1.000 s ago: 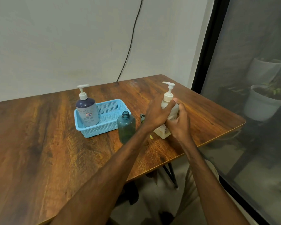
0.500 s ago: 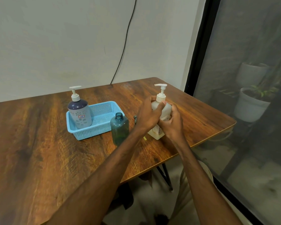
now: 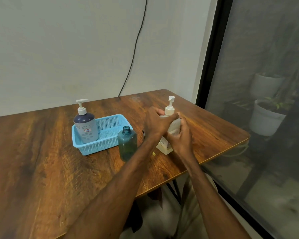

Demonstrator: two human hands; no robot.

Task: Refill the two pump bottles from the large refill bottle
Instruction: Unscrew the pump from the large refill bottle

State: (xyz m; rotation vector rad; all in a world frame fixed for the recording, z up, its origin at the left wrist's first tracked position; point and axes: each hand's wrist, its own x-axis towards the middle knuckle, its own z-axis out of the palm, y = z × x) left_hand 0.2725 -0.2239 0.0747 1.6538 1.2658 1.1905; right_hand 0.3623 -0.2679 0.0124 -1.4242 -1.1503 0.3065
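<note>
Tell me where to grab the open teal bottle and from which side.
Wrap the straight body of the teal bottle below its shoulder, from the near side: it stands upright, the blue basket crowds its far left, while the left hand and right hand grip the cream pump bottle at its right.

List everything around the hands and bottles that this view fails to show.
Head view only.
The cream pump bottle: its middle is covered by the left hand and the right hand; the collar's tightness is unknowable.
The small dark object: mostly behind the left wrist.
The sticker on the purple pump bottle: too small to read.
The teal bottle: the tinted wall obscures its fill level.
</note>
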